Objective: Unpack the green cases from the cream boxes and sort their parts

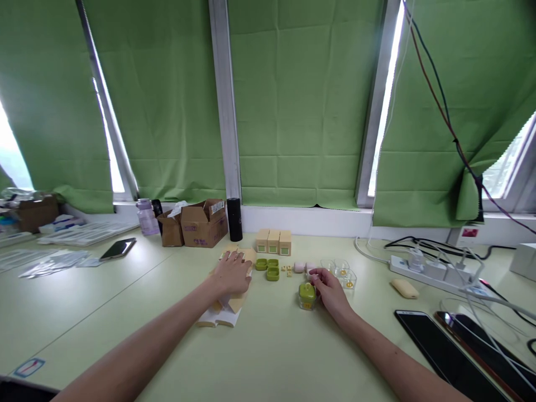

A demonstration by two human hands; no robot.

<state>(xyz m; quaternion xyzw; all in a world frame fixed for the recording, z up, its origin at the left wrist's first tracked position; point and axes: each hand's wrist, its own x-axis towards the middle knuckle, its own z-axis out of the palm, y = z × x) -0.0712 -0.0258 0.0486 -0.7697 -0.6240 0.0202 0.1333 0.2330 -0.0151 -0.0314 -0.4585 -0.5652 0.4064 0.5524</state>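
My left hand (pixel 232 273) lies with fingers spread on a stack of flattened tan cartons (pixel 238 302), hiding part of them. Fingers of my right hand (pixel 333 293) are bent close together beside a small clear jar with a green lid (pixel 307 296), which stands upright on the table. My right fingertips overlap a pale pink piece (pixel 310 267); whether they grip it cannot be seen. Another pink piece (pixel 298 267) lies just left. Between the hands sit green square cups (pixel 272 273) and tiny yellow pieces (pixel 288 271). Clear containers (pixel 348 280) with yellow spots stand behind my right hand.
Three tan boxes (pixel 273 242) stand at the back, near a black cylinder (pixel 234 219) and an open cardboard box (pixel 204 223). On the right are a power strip (pixel 439 277) with cables, a yellow case (pixel 405 288) and phones (pixel 439 346). Another phone (pixel 118 249) lies left.
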